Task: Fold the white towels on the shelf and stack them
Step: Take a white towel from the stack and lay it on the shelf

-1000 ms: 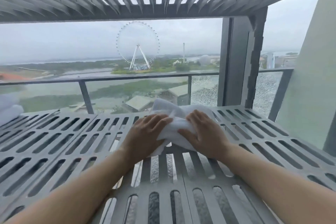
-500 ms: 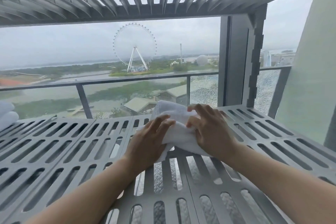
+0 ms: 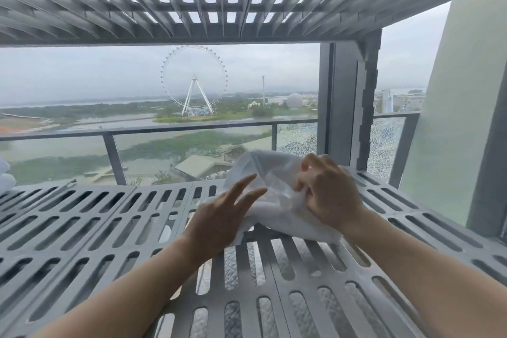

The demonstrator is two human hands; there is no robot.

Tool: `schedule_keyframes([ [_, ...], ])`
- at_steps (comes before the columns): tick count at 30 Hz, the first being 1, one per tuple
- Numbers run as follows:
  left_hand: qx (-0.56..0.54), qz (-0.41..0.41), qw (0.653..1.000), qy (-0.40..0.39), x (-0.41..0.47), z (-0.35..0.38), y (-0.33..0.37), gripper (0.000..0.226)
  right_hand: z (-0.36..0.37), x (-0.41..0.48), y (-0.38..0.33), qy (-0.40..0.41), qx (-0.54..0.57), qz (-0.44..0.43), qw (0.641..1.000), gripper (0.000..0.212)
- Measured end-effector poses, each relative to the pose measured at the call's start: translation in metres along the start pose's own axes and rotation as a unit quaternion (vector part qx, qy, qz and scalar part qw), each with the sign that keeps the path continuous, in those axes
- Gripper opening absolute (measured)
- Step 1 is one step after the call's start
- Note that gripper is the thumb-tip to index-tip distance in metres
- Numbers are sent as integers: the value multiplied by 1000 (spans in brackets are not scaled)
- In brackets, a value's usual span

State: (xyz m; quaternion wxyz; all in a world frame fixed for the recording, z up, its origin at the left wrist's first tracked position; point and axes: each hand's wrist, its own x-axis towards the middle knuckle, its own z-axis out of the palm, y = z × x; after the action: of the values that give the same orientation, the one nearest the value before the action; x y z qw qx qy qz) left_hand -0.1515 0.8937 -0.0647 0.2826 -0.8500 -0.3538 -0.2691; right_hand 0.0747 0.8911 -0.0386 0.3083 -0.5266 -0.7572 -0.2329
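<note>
On the grey slotted metal shelf (image 3: 82, 228), the left hand (image 3: 219, 219) is relaxed, its straight fingers resting against the rumpled white cloth towel (image 3: 271, 208) that sits between both hands. The right hand (image 3: 330, 195) pinches a raised fold. If that pinch slips, the fold could flop open, or a corner could sag through a slot. More white towels (image 3: 6, 177) rest far left of the hands. No writing is legible.

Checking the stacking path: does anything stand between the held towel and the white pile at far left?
Nothing visible does; only slotted shelf lies between the towel, gripped by the right hand, and the white pile.
</note>
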Motion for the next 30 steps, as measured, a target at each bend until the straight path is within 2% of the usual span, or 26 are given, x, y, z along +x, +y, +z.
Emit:
schedule_keyframes([
  [2,13,8,1000,-10,0,0,-3,81,-2,0,5,-42,-45,49,997,16],
  [5,-4,27,999,-17,-1,2,-6,71,-6,2,7,-96,-96,92,987,11],
  [8,-42,11,999,-24,-1,5,-6,55,-6,1,3,-111,-102,63,987,21],
  [12,-49,6,999,-17,-3,5,-4,43,4,-1,-9,-67,-33,-34,997,35],
  [15,-52,8,999,-8,-3,3,-3,38,20,-3,-13,-160,-48,-82,983,41],
  [18,-36,22,999,-17,-2,0,-3,34,29,1,-5,-218,-56,-39,974,39],
  [20,-41,14,999,-18,-1,-1,-7,28,25,2,4,-209,-61,0,976,34],
  [22,-41,-2,999,-11,-1,-2,-13,25,19,0,15,-191,-63,32,979,40],
  [25,-24,-20,999,-7,1,-4,-19,25,5,-2,23,-116,-44,64,990,48],
  [27,-26,-40,999,-11,2,-5,-18,24,0,1,24,-80,-58,74,992,47],
  [30,-50,-57,997,-27,4,-6,-11,21,-1,4,22,-75,-105,44,991,46],
])
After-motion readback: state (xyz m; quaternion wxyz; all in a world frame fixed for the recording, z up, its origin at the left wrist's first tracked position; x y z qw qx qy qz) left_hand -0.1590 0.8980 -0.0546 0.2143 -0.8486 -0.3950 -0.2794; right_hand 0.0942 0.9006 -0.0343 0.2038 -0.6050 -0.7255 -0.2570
